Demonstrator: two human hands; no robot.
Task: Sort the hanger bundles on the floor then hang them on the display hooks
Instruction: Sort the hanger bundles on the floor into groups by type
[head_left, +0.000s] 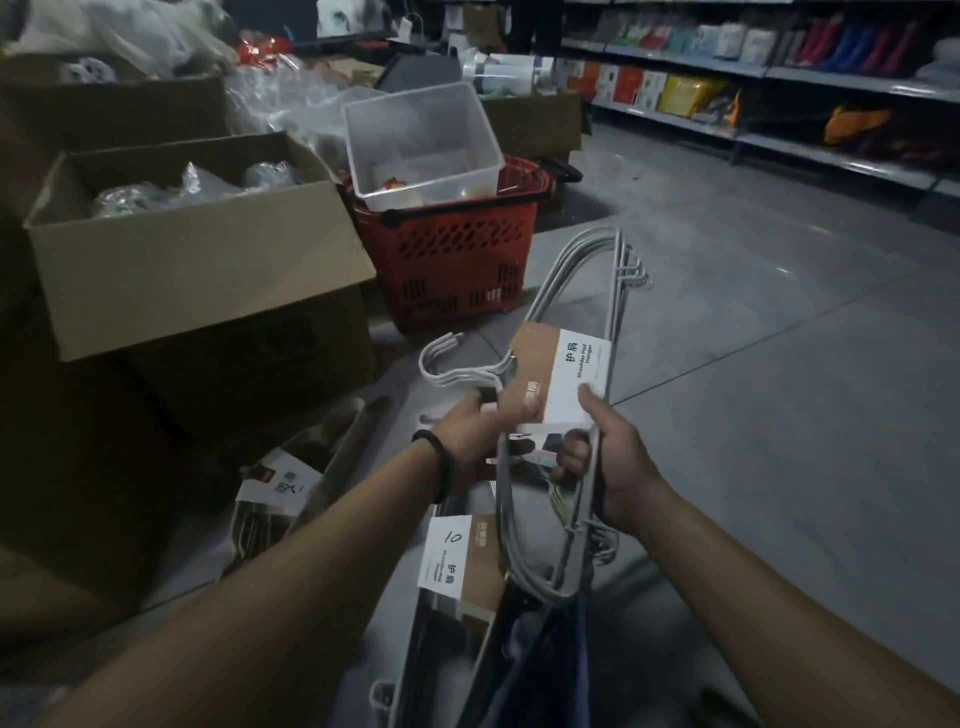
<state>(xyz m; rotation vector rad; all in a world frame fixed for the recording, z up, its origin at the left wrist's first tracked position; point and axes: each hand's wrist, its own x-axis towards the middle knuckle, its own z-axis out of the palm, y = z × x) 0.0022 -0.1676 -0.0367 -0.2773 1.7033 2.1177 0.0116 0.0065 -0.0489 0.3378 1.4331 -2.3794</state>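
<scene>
Two hands, left hand (475, 434) and right hand (608, 467), grip a grey hanger bundle (582, 322) with a brown-and-white label, above the grey floor (753, 364), near a red basket (452, 265).

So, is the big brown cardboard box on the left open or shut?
Open. The brown cardboard box has its top flaps folded outward, and crinkled clear plastic bags show inside it.

Head view only, looking forward and down over my forearms.

My one wide-angle camera sits close above the grey tiled floor (753, 364), tilted so it slopes; brown cardboard boxes (197, 270) fill the left, grey metal store shelves (779, 73) recede at upper right. No second view shares this scene.
</scene>
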